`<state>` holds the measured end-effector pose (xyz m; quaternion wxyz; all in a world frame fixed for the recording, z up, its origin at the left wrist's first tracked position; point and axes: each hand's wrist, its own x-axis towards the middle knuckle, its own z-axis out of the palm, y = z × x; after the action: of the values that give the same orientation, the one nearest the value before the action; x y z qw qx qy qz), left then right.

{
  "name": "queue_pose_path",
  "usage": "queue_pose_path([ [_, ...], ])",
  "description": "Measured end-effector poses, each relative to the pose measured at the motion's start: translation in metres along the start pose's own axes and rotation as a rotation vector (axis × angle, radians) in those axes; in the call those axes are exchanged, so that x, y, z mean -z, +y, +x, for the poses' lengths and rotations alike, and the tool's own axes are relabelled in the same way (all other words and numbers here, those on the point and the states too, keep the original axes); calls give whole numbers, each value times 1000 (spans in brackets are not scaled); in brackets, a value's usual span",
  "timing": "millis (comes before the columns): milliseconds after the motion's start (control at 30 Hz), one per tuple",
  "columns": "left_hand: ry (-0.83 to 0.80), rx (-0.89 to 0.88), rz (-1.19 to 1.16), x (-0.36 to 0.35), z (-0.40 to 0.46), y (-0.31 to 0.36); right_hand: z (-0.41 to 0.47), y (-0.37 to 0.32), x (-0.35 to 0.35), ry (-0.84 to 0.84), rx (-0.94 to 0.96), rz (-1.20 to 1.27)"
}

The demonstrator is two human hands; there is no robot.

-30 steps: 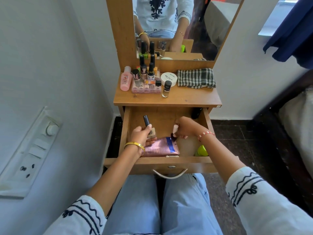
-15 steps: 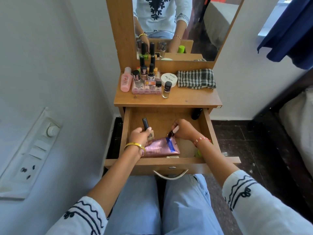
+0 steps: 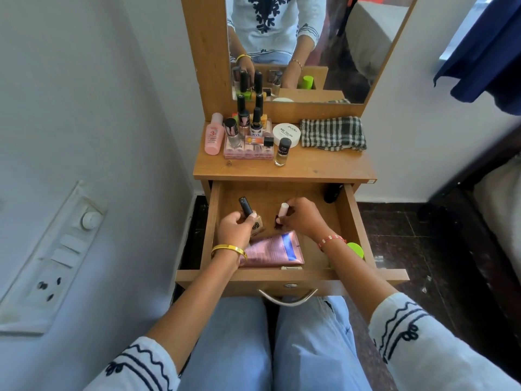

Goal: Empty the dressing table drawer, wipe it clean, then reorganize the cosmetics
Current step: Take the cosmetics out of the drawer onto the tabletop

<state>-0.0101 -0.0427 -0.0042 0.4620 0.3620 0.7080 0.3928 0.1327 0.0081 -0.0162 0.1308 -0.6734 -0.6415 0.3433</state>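
Note:
The wooden drawer of the dressing table is pulled out over my lap. My left hand grips a beige bottle with a black cap at the drawer's left. My right hand holds a small dark bottle with a pale pink cap in the drawer's middle. A pink and blue tube lies flat at the drawer's front. A green-capped item sits at the front right, partly hidden by my right wrist. A dark item lies in the back right corner.
On the tabletop stand a pink bottle, several nail polish bottles on a pink box, a white round jar, one black-capped bottle and a folded checked cloth. A mirror rises behind. A wall with switches is at left.
My right hand has lifted slightly and moved toward the back of the drawer with the pink-capped bottle. My left hand has kept its hold on the black-capped bottle, almost still.

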Motion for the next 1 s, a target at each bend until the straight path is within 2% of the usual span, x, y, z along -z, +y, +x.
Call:
queue_pose_path([
  [133,81,-124,41,8,2,11,-1,-20,8,87,104,84],
  [300,194,-282,-79,25,17,38,-4,-56,26,165,252,182],
  [467,306,-409,26,37,38,61,7,-89,37,247,345,179],
  [733,226,-439,28,34,63,66,32,-102,28,293,302,81],
  [900,158,-448,24,33,67,69,37,-104,23,332,311,84],
  [1000,178,-460,25,31,69,68,33,-102,19,363,320,124],
])
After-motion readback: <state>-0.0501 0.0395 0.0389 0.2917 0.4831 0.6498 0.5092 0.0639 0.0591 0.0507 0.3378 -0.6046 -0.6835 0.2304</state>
